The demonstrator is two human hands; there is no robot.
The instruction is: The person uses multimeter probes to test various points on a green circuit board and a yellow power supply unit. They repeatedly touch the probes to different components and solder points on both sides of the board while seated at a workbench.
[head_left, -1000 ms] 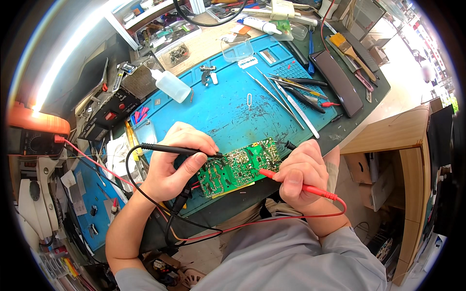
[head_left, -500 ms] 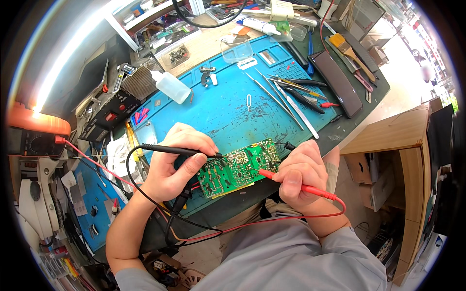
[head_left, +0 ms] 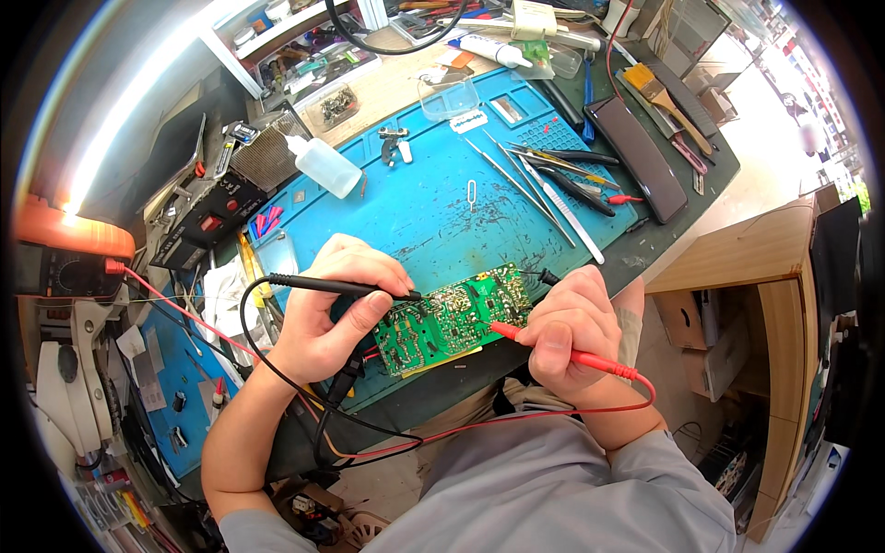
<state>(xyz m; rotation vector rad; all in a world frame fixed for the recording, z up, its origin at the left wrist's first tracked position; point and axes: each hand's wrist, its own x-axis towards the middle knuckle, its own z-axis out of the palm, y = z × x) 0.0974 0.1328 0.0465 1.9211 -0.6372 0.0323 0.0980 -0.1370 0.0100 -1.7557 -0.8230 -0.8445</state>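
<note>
A green circuit board (head_left: 452, 318) lies solder side up near the front edge of the blue work mat (head_left: 406, 221). My left hand (head_left: 336, 309) is closed around a black test probe (head_left: 336, 287), whose tip meets the board's upper left part. In my right hand (head_left: 573, 334) is a red test probe (head_left: 599, 361), its tip at the board's right part; whether it touches cannot be made out. The probes' black and red leads loop across my forearms, and the red one runs to an orange-cased multimeter (head_left: 69, 258) at the left. A black plug (head_left: 346, 380) hangs beside my left wrist.
Tweezers (head_left: 530, 189), pliers (head_left: 572, 180) and a dark phone (head_left: 638, 157) lie to the right. A squeeze bottle (head_left: 324, 167) and a black box with a red switch (head_left: 207, 217) stand left. Farther back are a clear tray (head_left: 449, 95) and a brush (head_left: 659, 92).
</note>
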